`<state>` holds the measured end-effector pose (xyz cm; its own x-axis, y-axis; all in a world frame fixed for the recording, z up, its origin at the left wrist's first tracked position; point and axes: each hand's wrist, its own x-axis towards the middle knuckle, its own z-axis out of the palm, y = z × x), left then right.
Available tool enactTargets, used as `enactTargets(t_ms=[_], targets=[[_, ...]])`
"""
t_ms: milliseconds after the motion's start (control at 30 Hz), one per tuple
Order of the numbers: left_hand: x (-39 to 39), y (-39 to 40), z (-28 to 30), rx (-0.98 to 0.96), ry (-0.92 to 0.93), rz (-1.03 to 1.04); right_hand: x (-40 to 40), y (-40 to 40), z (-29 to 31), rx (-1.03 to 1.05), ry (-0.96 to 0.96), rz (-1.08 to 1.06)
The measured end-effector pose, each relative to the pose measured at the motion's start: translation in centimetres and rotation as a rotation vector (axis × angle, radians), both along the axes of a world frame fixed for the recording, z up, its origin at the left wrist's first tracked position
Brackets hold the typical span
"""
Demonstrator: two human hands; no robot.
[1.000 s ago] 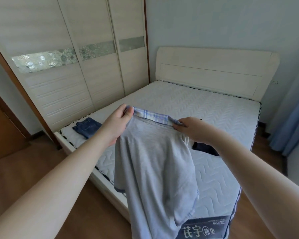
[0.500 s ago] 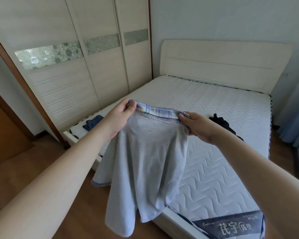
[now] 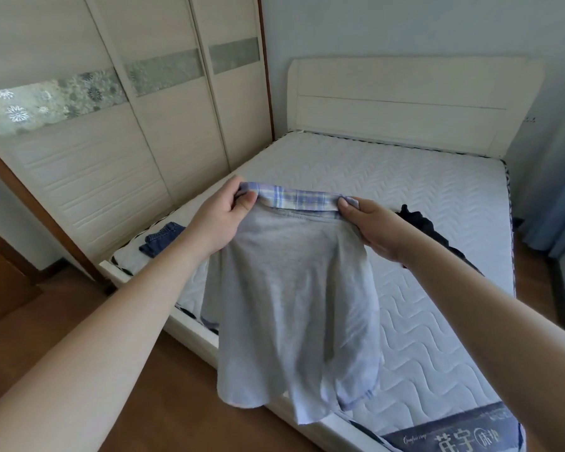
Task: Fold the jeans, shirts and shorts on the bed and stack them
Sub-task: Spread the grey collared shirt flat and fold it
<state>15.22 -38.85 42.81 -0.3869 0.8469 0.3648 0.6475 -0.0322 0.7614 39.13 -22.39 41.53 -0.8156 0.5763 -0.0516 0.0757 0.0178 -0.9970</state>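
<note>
The grey shirt (image 3: pixel 291 305) hangs below both grips over the bed's (image 3: pixel 437 305) near edge. The left hand (image 3: pixel 221 216) and right hand (image 3: pixel 369 223) each pinch its plaid collar (image 3: pixel 296 200). Beyond the right hand lies dark clothing (image 3: pixel 419 223); beyond the left, jeans (image 3: pixel 160 238).

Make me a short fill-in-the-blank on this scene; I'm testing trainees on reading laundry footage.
1. Both hands, left hand and right hand, hold the grey shorts by the plaid ____.
2. The folded jeans lie on the mattress near the ____.
3. The crumpled garment behind the right hand is ____ in colour.

Missing: waistband; wardrobe; black
</note>
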Motion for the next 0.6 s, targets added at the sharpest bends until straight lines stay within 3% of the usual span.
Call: enactTargets(t_ms=[600], targets=[[-8.1, 19.4, -2.0, -0.094, -0.022, -0.098, -6.8, 14.1, -3.1, 0.177, -0.046, -0.271]])
